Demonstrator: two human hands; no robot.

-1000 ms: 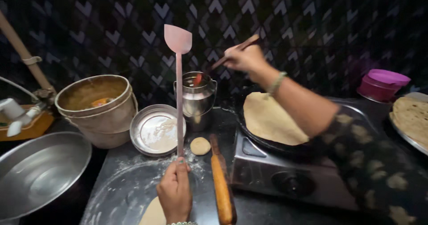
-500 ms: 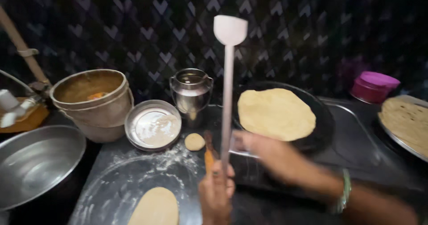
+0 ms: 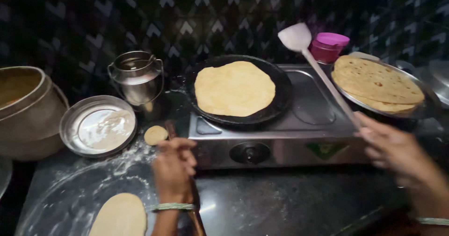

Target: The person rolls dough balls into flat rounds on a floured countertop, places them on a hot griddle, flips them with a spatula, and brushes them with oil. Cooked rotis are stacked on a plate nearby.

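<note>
Nearest the camera, a rolled-out oval of dough (image 3: 119,216) lies on the floured round board (image 3: 61,203) at the lower left. Just to its right, the left hand (image 3: 174,169) is curled closed around the wooden rolling pin (image 3: 194,219), whose handle shows below the wrist and whose far end pokes out above the knuckles. At the lower right, the right hand (image 3: 397,154) pinches the long handle of a flat spatula (image 3: 322,75) between pressed-together fingers; the spatula slants up and left, its pale blade raised above the back of the stove, touching nothing.

A little farther off, a small dough ball (image 3: 155,134) sits on the counter beside a shallow steel plate of flour (image 3: 99,129). The steel gas stove (image 3: 299,138) stands in the middle, with a black griddle (image 3: 280,84) on its left burner and a pale, uncooked flatbread (image 3: 235,88) lying flat in it.

Farther back, a lidded steel can (image 3: 137,77) with a bail handle stands left of the griddle, and a large brown pot (image 3: 28,110) sits at the far left edge. On the right, a steel tray (image 3: 423,110) holds a stack of cooked flatbreads (image 3: 376,82), with a pink-lidded jar (image 3: 329,46) behind it.
</note>
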